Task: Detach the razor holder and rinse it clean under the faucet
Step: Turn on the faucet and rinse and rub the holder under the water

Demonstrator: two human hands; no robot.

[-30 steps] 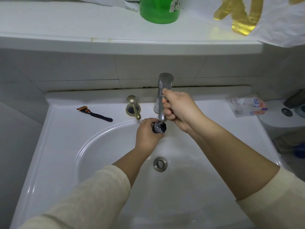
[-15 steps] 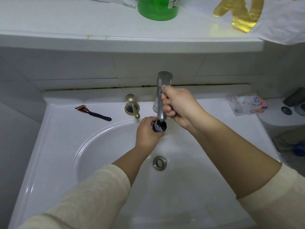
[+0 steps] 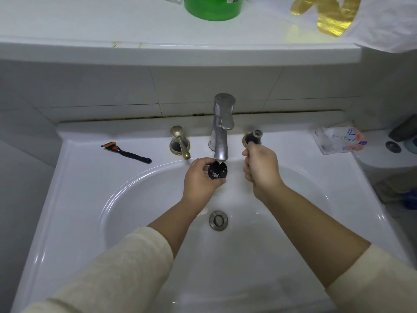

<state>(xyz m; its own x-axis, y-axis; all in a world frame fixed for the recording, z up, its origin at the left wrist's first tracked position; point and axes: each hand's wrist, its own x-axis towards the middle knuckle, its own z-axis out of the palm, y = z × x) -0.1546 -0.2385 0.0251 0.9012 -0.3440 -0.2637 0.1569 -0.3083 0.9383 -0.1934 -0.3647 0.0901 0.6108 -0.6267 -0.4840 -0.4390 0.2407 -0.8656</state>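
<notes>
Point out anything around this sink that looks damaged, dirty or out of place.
The right knob beside the faucet looks odd: unlike the brass left tap handle, it has no lever, only a dark open-topped stub. Dark grime lines the seam where the sink meets the tiles. A razor lies loose on the sink's left ledge.

I see a white sink deck (image 3: 74,188): razor (image 3: 125,152) at ten o'clock of the basin, brass handle (image 3: 179,142) at eleven, faucet (image 3: 221,127) at twelve, plastic packet (image 3: 338,140) at two.
</notes>
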